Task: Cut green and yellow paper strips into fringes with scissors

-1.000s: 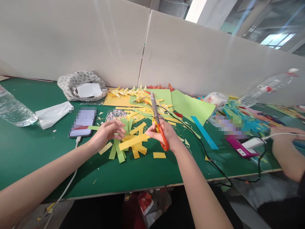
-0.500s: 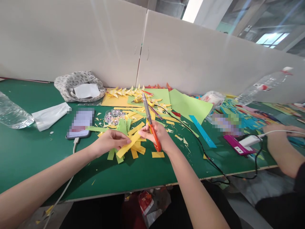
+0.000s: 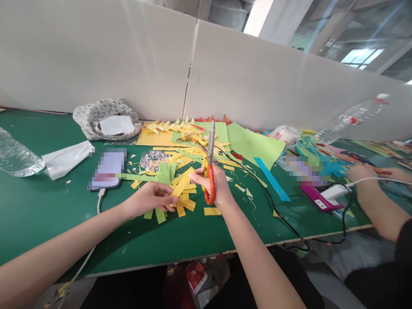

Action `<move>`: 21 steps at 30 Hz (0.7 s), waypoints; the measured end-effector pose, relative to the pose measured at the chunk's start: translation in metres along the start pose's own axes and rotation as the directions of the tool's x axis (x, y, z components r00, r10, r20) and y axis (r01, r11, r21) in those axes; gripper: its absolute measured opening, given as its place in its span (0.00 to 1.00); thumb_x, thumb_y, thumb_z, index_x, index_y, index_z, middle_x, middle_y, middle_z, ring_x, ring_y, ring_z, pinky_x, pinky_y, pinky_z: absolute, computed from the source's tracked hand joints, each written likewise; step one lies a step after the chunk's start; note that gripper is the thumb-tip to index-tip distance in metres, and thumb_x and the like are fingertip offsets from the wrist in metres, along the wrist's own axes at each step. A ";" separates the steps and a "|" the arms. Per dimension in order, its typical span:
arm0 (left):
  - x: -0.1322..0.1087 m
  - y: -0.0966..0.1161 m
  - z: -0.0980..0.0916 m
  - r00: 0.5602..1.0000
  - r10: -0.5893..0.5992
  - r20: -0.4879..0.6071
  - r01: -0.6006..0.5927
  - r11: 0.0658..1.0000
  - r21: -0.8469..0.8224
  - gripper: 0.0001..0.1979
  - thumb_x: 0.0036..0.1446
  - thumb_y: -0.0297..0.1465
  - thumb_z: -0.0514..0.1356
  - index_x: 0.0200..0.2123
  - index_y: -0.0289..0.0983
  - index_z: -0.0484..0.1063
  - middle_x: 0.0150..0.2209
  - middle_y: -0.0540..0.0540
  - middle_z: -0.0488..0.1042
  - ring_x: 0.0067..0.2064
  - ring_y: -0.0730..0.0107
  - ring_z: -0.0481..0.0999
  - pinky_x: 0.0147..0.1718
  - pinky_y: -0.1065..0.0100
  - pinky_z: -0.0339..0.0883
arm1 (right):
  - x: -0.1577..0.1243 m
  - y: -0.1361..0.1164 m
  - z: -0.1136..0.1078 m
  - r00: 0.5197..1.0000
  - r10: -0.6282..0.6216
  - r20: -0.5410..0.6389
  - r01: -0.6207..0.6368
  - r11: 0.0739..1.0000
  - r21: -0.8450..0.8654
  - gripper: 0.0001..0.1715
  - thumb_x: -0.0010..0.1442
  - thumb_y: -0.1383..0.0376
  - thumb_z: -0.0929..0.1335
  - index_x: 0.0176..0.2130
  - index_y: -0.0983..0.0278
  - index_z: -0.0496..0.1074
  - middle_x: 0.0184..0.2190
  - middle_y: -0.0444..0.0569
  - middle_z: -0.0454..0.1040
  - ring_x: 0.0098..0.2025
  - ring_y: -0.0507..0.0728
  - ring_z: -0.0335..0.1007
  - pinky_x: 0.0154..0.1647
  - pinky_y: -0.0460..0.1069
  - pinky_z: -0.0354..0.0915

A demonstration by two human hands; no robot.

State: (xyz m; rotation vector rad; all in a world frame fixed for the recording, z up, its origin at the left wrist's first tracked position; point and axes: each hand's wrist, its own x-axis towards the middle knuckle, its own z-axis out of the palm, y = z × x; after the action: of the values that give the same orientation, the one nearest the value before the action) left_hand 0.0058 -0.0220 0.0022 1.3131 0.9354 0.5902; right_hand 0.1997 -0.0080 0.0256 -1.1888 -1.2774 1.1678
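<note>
My left hand (image 3: 157, 197) pinches the lower end of a yellow paper strip (image 3: 183, 182) above the table. Scissors with orange and yellow handles (image 3: 210, 182) are in my right hand (image 3: 216, 182), blades together and pointing up and away. My right thumb and finger are at the strip's upper end; whether they grip it, I cannot tell. Beneath the hands lie yellow strips (image 3: 185, 204) and green strips (image 3: 165, 174), overlapping in a loose pile. A single short yellow piece (image 3: 212, 211) rests apart, in front of my right wrist.
A phone (image 3: 108, 168) on a white cable lies left. Sequins (image 3: 155, 160), a yellow glue gun (image 3: 196, 138), green sheets (image 3: 254, 143) and a blue strip (image 3: 272, 179) lie beyond. A black cord (image 3: 273, 199) crosses to a magenta power strip (image 3: 317, 197). Another person's hand (image 3: 362, 178) works at right.
The scissors have swung from leaning left to nearly upright. My left hand's fingers have shifted on the yellow strip, and its lower end now lies at the fingertips.
</note>
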 end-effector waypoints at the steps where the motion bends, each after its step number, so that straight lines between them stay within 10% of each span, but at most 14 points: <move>1: 0.000 0.000 0.000 1.000 -0.003 -0.002 0.003 1.000 0.004 0.04 0.45 0.31 0.64 0.27 0.37 0.76 0.28 0.44 0.79 0.29 0.67 0.78 0.23 0.76 0.69 | 0.000 0.000 0.000 1.000 -0.006 -0.014 0.006 1.000 0.001 0.22 0.36 0.60 0.74 0.26 0.61 0.58 0.24 0.40 0.69 0.28 0.54 0.70 0.37 0.53 0.69; 21: 0.000 0.000 0.003 0.998 -0.065 -0.023 0.061 0.987 -0.152 0.15 0.41 0.33 0.67 0.35 0.38 0.74 0.32 0.43 0.80 0.34 0.65 0.79 0.32 0.71 0.71 | 0.003 0.006 0.003 0.976 -0.021 -0.218 0.057 0.985 0.162 0.20 0.37 0.65 0.74 0.24 0.62 0.59 0.22 0.40 0.69 0.28 0.53 0.70 0.32 0.51 0.69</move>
State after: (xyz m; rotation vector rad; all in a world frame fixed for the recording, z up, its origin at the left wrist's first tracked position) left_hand 0.0081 -0.0237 0.0020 1.1386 0.9336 0.6194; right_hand 0.1970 -0.0044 0.0197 -1.1274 -1.0152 1.0638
